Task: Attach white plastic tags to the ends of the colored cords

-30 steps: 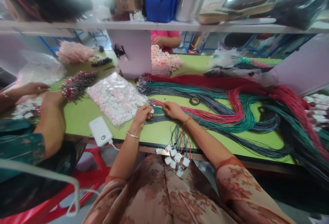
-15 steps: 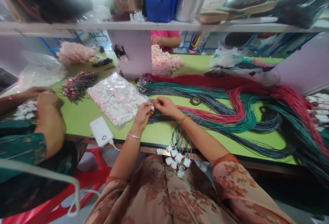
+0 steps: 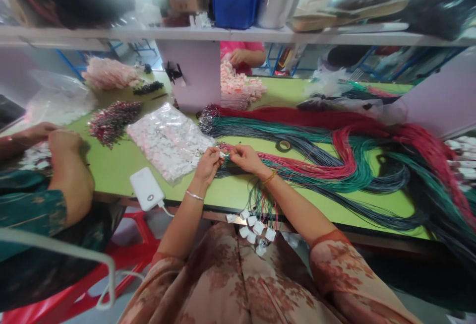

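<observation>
My left hand (image 3: 207,164) and my right hand (image 3: 243,158) meet above the green table (image 3: 122,165), fingertips pinched together on a small white connector (image 3: 223,155) at the end of a wire. Long bundles of red and green wires (image 3: 334,160) stretch to the right from my hands. A clear bag of white connectors (image 3: 169,141) lies just left of my left hand. Several finished wires with white connectors (image 3: 255,225) hang over the table's front edge between my arms.
A white power bank (image 3: 146,189) lies at the table edge on the left. A co-worker's hands (image 3: 55,138) work at far left near a pile of metal-tipped wires (image 3: 113,120). A tape roll (image 3: 284,145) sits among the wires. A shelf (image 3: 238,33) with a blue bin runs overhead.
My hands lifted off the wire bundle and came together, pinching a small white connector between them. The co-worker's hands shifted slightly left.
</observation>
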Motion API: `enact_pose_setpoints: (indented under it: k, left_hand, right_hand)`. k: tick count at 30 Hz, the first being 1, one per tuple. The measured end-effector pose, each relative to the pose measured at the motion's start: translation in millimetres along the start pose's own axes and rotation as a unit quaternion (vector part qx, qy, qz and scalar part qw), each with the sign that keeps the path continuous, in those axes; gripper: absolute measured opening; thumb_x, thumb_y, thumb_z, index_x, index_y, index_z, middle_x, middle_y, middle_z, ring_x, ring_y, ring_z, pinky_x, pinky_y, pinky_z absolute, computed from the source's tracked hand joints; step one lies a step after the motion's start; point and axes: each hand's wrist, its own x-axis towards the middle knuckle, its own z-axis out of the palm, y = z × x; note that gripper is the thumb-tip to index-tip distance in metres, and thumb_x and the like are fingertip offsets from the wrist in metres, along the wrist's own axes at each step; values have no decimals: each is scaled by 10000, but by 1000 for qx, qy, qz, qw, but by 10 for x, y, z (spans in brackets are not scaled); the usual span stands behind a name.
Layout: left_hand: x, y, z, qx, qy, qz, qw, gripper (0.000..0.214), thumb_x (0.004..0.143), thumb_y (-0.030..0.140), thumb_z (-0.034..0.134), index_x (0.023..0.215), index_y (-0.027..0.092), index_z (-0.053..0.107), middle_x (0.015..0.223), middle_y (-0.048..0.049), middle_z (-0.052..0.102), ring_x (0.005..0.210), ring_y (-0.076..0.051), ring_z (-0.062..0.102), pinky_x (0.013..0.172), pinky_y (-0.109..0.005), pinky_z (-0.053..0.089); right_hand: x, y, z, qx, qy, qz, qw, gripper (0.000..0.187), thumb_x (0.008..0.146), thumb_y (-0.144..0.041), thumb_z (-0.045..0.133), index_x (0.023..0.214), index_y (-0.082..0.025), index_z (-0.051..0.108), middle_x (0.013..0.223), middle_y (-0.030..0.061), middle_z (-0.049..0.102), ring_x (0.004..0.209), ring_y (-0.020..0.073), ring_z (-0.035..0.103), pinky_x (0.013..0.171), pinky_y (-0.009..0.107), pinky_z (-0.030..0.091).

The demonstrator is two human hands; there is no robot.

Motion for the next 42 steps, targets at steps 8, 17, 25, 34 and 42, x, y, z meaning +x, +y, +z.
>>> enact_pose_setpoints:
  k: [8, 17, 25, 34, 42]
  left_hand:
    - [-8, -60, 65, 41, 6, 24, 999, 303, 657, 278, 790, 830, 153, 574, 796, -20, 671, 604, -63, 536, 581, -196, 419]
    - [-8, -149, 106, 89, 39, 37, 995, 288, 643, 282, 789, 806, 151, 591, 678, 2, 645, 566, -70, 524, 566, -201, 404]
    - [19, -129, 98, 98, 76, 10, 992, 235, 641, 251, 751, 768, 151, 580, 738, -17, 680, 556, -68, 526, 529, -195, 388]
    - [20, -102, 77, 73, 84, -15, 994, 252, 631, 246, 746, 779, 143, 571, 761, -26, 679, 560, -58, 529, 539, -189, 388]
    - [-1, -120, 126, 35, 55, -7, 998, 249, 659, 253, 740, 797, 145, 563, 808, -24, 663, 591, -58, 538, 562, -195, 400]
  right_hand:
    - [15, 96, 82, 1, 17, 5, 1000, 228, 723, -358, 529, 603, -183, 447, 558, -51, 413, 539, 80, 332, 514, 219, 264]
    - [-94, 135, 66, -57, 5, -25, 998, 303, 813, -423, 504, 646, -170, 495, 564, -40, 447, 530, 86, 347, 520, 225, 255]
    - [337, 342, -187, -198, 1, 24, 980, 163, 804, -288, 536, 757, -160, 626, 711, 21, 623, 616, 120, 467, 593, 240, 309]
    - [441, 598, -276, -304, 12, 22, 952, 160, 830, -185, 465, 813, -146, 620, 821, 82, 669, 685, 153, 502, 623, 252, 313]
    - [460, 94, -279, -166, 10, -61, 984, 127, 783, -238, 506, 750, -150, 593, 688, 16, 607, 606, 119, 456, 593, 240, 318]
